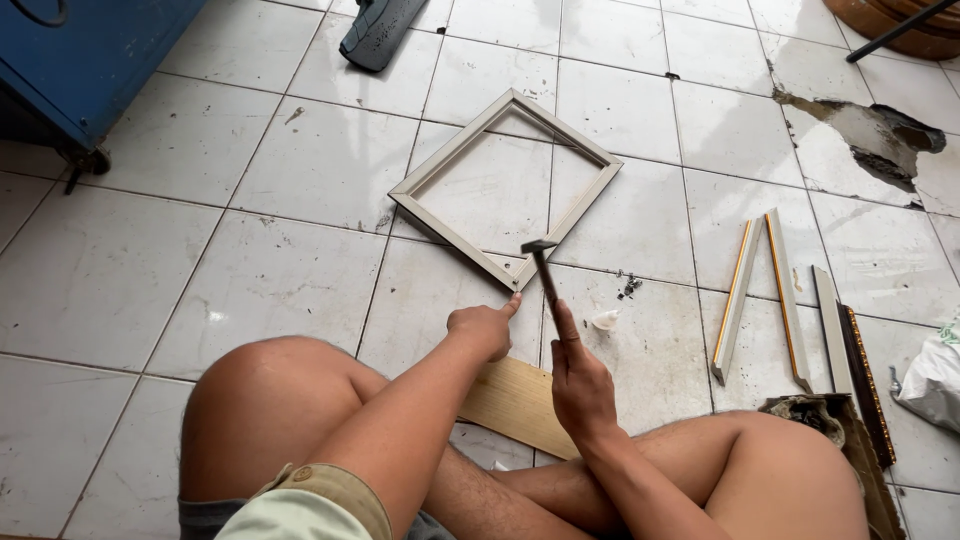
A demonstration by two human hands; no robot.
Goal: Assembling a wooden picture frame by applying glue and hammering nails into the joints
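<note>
Plainly, the right hand [580, 385] is gripping a hammer [545, 270] raised over the near corner of the square frame [505, 185] lying mid-frame on the tiled floor [150, 260], while the left hand [482, 328], loosely curled with forefinger extended, is risking a glancing blow.

Bare arms and legs, khaki shorts [330, 490], pale green shirt [290, 518]
</note>
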